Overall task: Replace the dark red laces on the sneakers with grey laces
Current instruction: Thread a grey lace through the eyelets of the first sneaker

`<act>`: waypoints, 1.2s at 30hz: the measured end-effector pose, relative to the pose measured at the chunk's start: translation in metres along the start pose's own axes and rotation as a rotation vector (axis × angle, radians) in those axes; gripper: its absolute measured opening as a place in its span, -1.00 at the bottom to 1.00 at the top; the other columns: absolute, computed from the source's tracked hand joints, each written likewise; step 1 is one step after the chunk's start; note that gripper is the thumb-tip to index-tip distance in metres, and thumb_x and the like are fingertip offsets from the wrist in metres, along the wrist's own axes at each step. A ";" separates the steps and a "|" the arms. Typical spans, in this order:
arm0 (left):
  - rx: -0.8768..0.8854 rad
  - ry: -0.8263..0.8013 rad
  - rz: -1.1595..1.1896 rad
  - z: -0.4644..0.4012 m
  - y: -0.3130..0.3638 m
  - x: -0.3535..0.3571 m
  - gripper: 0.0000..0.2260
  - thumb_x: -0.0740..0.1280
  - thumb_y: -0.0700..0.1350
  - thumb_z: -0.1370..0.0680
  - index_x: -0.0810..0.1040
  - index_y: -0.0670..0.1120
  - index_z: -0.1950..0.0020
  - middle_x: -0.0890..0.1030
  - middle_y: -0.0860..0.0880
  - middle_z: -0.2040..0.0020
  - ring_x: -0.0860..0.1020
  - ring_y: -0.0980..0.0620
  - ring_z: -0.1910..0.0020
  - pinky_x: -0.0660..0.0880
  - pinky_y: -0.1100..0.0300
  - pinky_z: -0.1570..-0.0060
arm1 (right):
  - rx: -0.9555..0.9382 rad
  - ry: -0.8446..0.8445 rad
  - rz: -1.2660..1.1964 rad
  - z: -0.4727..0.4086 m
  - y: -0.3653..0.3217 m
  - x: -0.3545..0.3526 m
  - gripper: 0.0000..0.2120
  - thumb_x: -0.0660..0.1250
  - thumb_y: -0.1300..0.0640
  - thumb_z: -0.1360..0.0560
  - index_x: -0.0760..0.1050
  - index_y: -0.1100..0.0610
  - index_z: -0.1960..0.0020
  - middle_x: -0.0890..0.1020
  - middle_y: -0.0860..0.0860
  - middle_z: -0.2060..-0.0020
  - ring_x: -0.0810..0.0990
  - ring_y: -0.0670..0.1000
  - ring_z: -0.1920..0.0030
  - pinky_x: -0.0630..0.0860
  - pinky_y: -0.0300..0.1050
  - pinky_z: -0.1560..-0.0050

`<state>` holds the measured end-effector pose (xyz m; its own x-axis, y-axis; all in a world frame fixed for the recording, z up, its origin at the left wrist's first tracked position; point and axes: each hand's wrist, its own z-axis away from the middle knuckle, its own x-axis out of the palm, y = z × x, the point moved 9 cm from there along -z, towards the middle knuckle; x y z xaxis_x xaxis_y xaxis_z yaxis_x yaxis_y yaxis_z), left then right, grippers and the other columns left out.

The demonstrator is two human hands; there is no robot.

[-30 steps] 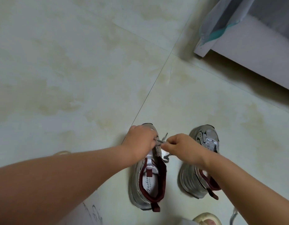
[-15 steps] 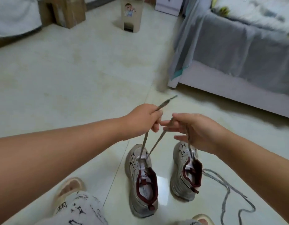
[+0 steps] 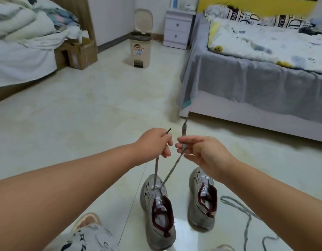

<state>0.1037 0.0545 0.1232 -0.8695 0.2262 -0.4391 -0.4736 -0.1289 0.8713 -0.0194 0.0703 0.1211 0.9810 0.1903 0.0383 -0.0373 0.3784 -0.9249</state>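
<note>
Head view: two sneakers stand side by side on the floor [image 3: 84, 115], toes pointing away; the left sneaker [image 3: 157, 212] is the landmark. A grey lace [image 3: 170, 173] runs through its front eyelets, and both ends rise taut from it in a narrow V. The left hand [image 3: 154, 144], above the sneaker, pinches one end between thumb and curled fingers; the dark tip pokes out just past the knuckles. The right hand [image 3: 202, 151], just right of the left and nearly touching it, pinches the other end between thumb and forefinger, the other fingers loosely curled; a longer tail stands up above them. The right sneaker [image 3: 202, 200] stands just right of the landmark, unlaced; a second lace [image 3: 247, 214] lies loose on the floor further right. Well beyond the landmark stands a bin [image 3: 140, 46]; a bed [image 3: 256, 73] lies beyond and to the right.
</note>
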 end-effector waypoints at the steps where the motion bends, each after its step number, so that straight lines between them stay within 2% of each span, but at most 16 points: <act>1: -0.007 0.015 0.033 0.001 -0.002 0.001 -0.74 0.07 -0.11 -0.63 0.47 -0.11 0.17 0.59 -0.07 0.34 0.55 -0.01 0.30 0.46 0.10 0.04 | -0.019 0.006 -0.015 0.001 0.001 -0.001 -0.60 0.01 0.56 -0.42 0.55 0.27 0.07 0.62 0.17 0.19 0.58 0.06 0.18 0.52 -0.09 -0.08; 3: -0.035 0.037 0.094 0.002 -0.006 0.004 -0.72 0.07 -0.09 -0.63 0.51 -0.12 0.14 0.60 -0.08 0.29 0.56 -0.02 0.29 0.48 0.09 0.00 | -0.066 0.028 0.030 0.003 0.002 -0.005 -0.76 0.16 0.45 -0.50 0.56 0.23 0.07 0.62 0.13 0.22 0.58 0.04 0.24 0.55 -0.15 0.07; 5: -0.069 0.028 0.166 0.001 -0.009 0.008 -0.73 0.09 -0.09 -0.63 0.55 -0.14 0.03 0.62 -0.09 0.19 0.57 -0.01 0.23 0.50 0.11 -0.04 | -0.114 0.039 0.098 0.001 0.001 -0.007 -0.84 0.23 0.36 -0.53 0.55 0.19 0.11 0.62 0.08 0.27 0.56 0.01 0.31 0.53 -0.21 0.19; 7: -0.107 -0.032 0.287 -0.003 -0.008 0.016 -0.72 0.09 -0.10 -0.63 0.54 -0.18 -0.13 0.63 -0.07 0.15 0.58 0.03 0.18 0.50 0.17 -0.06 | -0.150 0.026 0.133 -0.002 -0.001 -0.004 -0.82 0.23 0.37 -0.52 0.53 0.19 0.17 0.61 0.05 0.33 0.54 -0.03 0.39 0.52 -0.26 0.27; 9: -0.147 -0.093 0.394 -0.006 -0.006 0.022 -0.70 0.08 -0.09 -0.64 0.50 -0.20 -0.21 0.60 -0.04 0.20 0.57 0.06 0.20 0.48 0.22 -0.04 | -0.172 -0.009 0.172 -0.007 -0.002 0.003 -0.78 0.22 0.42 -0.51 0.51 0.18 0.21 0.59 0.03 0.36 0.50 -0.07 0.45 0.51 -0.28 0.31; 12: -0.224 -0.091 0.512 -0.013 -0.011 0.022 -0.71 0.07 -0.08 -0.65 0.48 -0.20 -0.19 0.56 -0.08 0.27 0.52 0.04 0.32 0.50 0.22 0.06 | -0.198 -0.073 0.260 -0.015 0.001 0.012 -0.73 0.20 0.46 -0.50 0.48 0.17 0.25 0.58 0.04 0.38 0.46 -0.08 0.47 0.48 -0.29 0.32; 14: -0.291 -0.099 0.578 -0.016 -0.018 0.022 -0.74 0.07 -0.08 -0.65 0.47 -0.18 -0.16 0.54 -0.12 0.28 0.52 0.01 0.34 0.53 0.19 0.15 | -0.203 -0.111 0.323 -0.020 0.005 0.016 -0.72 0.20 0.46 -0.49 0.48 0.15 0.26 0.58 0.04 0.37 0.46 -0.07 0.45 0.46 -0.27 0.31; 19: -0.319 -0.183 0.559 -0.028 -0.027 0.029 -0.78 0.07 -0.11 -0.64 0.48 -0.14 -0.06 0.44 -0.11 0.33 0.43 0.03 0.46 0.46 0.26 0.51 | -0.219 -0.213 0.422 -0.031 0.013 0.032 -0.79 0.21 0.47 -0.47 0.53 0.25 0.20 0.59 0.02 0.36 0.45 -0.13 0.46 0.46 -0.31 0.32; 21: -0.278 -0.222 0.512 -0.037 -0.029 0.031 -0.77 0.08 -0.15 -0.64 0.49 -0.21 -0.10 0.50 -0.16 0.27 0.49 0.03 0.50 0.43 0.29 0.54 | -0.226 -0.223 0.455 -0.038 0.014 0.037 -0.80 0.23 0.46 -0.47 0.56 0.24 0.20 0.61 0.03 0.34 0.46 -0.09 0.42 0.46 -0.31 0.31; 23: -0.216 -0.227 0.412 -0.048 -0.030 0.030 -0.77 0.11 -0.21 -0.63 0.51 -0.30 -0.05 0.51 -0.18 0.30 0.50 -0.01 0.49 0.44 0.25 0.50 | -0.206 -0.234 0.447 -0.047 0.016 0.041 -0.78 0.24 0.46 -0.47 0.56 0.22 0.21 0.62 0.06 0.31 0.47 -0.05 0.38 0.49 -0.29 0.27; 26: -0.157 -0.113 0.295 -0.064 -0.038 0.010 -0.77 0.13 -0.26 -0.61 0.53 -0.20 0.15 0.42 -0.07 0.36 0.41 0.06 0.42 0.42 0.25 0.37 | -0.156 -0.260 0.494 -0.061 0.028 0.043 -0.82 0.26 0.41 -0.47 0.57 0.20 0.14 0.63 0.05 0.23 0.54 -0.07 0.29 0.50 -0.32 0.19; 28: -0.156 -0.057 0.255 -0.071 -0.055 -0.005 -0.75 0.11 -0.23 -0.62 0.51 -0.14 0.18 0.32 -0.02 0.36 0.34 0.12 0.48 0.38 0.33 0.46 | -0.178 -0.222 0.684 -0.072 0.038 0.033 -0.83 0.26 0.32 -0.48 0.55 0.08 0.08 0.64 -0.05 0.14 0.59 -0.10 0.16 0.51 -0.30 0.07; 30: -0.224 -0.070 0.166 -0.069 -0.089 -0.011 -0.75 0.09 -0.21 -0.62 0.48 -0.13 0.19 0.30 -0.01 0.35 0.26 0.14 0.56 0.25 0.34 0.58 | -0.190 -0.192 0.924 -0.085 0.056 0.022 -0.83 0.24 0.24 -0.50 0.51 -0.02 0.08 0.60 -0.13 0.13 0.58 -0.08 0.11 0.51 -0.27 0.08; 32: -0.326 -0.123 0.010 -0.061 -0.135 -0.001 -0.75 0.12 -0.22 -0.60 0.45 -0.11 0.25 0.34 -0.01 0.37 0.27 0.13 0.57 0.21 0.32 0.59 | -0.127 -0.215 1.128 -0.104 0.091 0.012 -0.85 0.22 0.18 -0.51 0.51 -0.03 0.07 0.57 -0.15 0.17 0.53 -0.07 0.15 0.41 -0.41 0.20; 33: -0.349 -0.174 -0.124 -0.056 -0.157 0.010 -0.75 0.13 -0.20 -0.60 0.45 -0.09 0.26 0.37 0.01 0.38 0.31 0.12 0.53 0.25 0.31 0.54 | -0.083 -0.236 1.210 -0.114 0.113 0.008 -0.85 0.21 0.16 -0.52 0.54 0.00 0.04 0.58 -0.12 0.16 0.51 -0.07 0.14 0.37 -0.41 0.23; 36: -0.290 -0.316 -0.526 -0.042 -0.209 0.051 -0.82 0.12 -0.04 -0.61 0.45 -0.07 0.09 0.45 0.04 0.27 0.42 0.08 0.29 0.35 0.25 0.27 | 0.027 -0.309 1.263 -0.139 0.176 0.006 -0.83 0.23 0.12 -0.53 0.56 0.11 -0.03 0.62 0.00 0.01 0.52 -0.01 0.03 0.39 -0.23 0.08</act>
<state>0.1530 0.0520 -0.0908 -0.4509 0.5952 -0.6651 -0.8793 -0.1683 0.4455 0.0061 0.0120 -0.0947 0.1807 0.6247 -0.7597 -0.9048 -0.1974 -0.3774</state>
